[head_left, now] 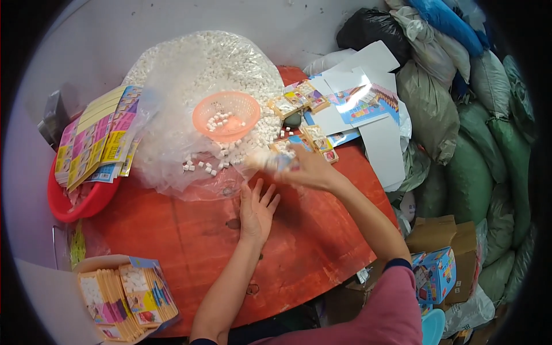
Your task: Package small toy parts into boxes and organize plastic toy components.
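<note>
My left hand (257, 208) lies flat on the red round table (190, 241), fingers spread, holding nothing. My right hand (307, 168) is blurred in motion just beyond it and grips a small colourful packet (275, 161). Right in front lie loose small white cubes (201, 167) spilling from a big clear bag of white cubes (190, 75). An orange mesh basket (226, 115) with a few cubes in it sits on that bag.
Filled colourful packets (305, 100) and white card sheets (368, 109) lie at the table's far right. A red basin (75, 204) of flat printed packets stands left. A box of finished packets (127, 296) is near left. Stuffed sacks (489, 144) and cardboard boxes (443, 253) crowd the right.
</note>
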Demonstrator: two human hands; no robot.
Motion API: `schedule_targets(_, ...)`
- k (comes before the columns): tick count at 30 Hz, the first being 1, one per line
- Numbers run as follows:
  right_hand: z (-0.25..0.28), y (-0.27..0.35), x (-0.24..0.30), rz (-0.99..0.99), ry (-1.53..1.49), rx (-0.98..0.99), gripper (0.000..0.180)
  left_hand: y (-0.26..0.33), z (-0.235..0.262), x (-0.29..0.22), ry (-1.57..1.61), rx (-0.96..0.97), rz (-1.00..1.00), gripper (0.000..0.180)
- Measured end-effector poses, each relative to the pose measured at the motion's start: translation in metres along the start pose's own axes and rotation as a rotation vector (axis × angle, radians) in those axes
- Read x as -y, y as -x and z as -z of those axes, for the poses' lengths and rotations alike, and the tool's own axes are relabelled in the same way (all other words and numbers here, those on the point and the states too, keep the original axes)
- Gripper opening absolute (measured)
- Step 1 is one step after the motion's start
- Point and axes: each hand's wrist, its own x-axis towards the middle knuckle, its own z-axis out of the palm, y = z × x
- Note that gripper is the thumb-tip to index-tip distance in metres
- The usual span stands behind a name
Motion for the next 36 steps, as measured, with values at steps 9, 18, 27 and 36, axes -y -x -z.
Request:
schedule_targets(9, 0.033, -0.196, -0.139, -0.418, -0.28, -0.577, 0.054, -0.026, -0.011, 0.009, -0.186, 0.055, -0.034, 0.033)
schedule_targets(18, 0.038, -0.183, -0.117, -0.146, -1.039, -0.884, 0.033, -0.034, -0.004, 0.007, -0.064, 0.153, 0.13, 0.055)
schedule_targets(27, 0.026, -0.094, -0.061, -0.142, -0.643, 0.009, 0.057, -0.029, -0.008, 0.009, -0.118, 0.173, 0.036, 0.053)
schedule_targets(36, 0.043, -0.202, -0.182, -0.124, 0.726, -0.939, 0.059, -0.028, -0.01, 0.012, -0.186, 0.046, 0.017, 0.045)
